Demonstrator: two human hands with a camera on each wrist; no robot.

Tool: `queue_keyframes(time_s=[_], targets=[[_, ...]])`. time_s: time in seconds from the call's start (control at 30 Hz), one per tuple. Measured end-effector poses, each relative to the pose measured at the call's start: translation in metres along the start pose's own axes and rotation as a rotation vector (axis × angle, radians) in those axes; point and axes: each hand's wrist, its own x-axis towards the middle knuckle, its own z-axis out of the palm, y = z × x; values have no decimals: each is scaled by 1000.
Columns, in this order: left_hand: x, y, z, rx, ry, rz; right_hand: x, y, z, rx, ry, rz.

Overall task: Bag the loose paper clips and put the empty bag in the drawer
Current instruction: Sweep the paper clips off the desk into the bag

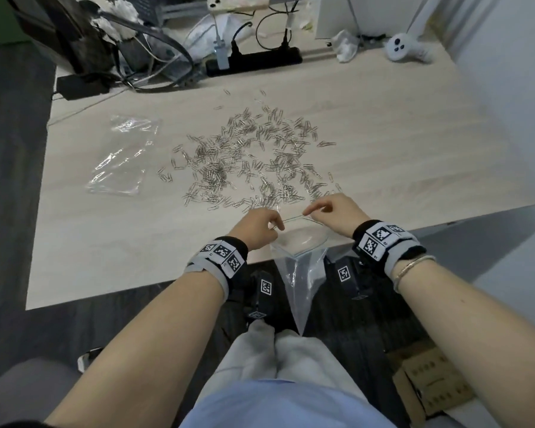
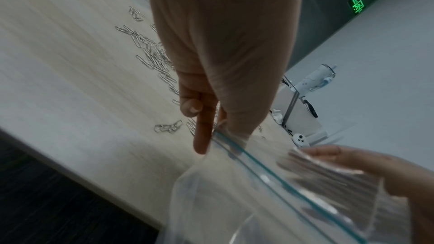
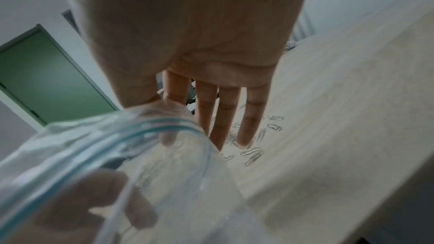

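At the desk edge (image 1: 167, 282), both hands (image 1: 303, 217) pinch the zip bag's (image 1: 300, 242) mouth apart, paper clips (image 1: 254, 156) just beyond.

- An office: a pale wood desk (image 1: 383, 143) carries a black power strip (image 1: 254, 61) with tangled cables behind it.
- Right of the strip, a white controller (image 1: 405, 47).
- A green exit sign (image 2: 358, 5) glows on the wall.

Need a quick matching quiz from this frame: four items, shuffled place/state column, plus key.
Items:
1. held bag
2. spare bag
3. paper clips
4. power strip

Places/states:
A. flat on the desk, left of the pile
B. far edge of the desk, cables plugged in
C. mouth pinched open at the near desk edge by left hand and right hand
D. scattered loose mid-desk

Pairs: 1-C, 2-A, 3-D, 4-B
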Motion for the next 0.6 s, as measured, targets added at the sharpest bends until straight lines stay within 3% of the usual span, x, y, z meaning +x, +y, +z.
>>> queue_keyframes(time_s=[0.23,0.6], targets=[[-10,-27,-5,-60,38,-31,33,12,9,3,277,-23],[-12,-42,5,-144,89,-199,79,66,4,-392,227,103]])
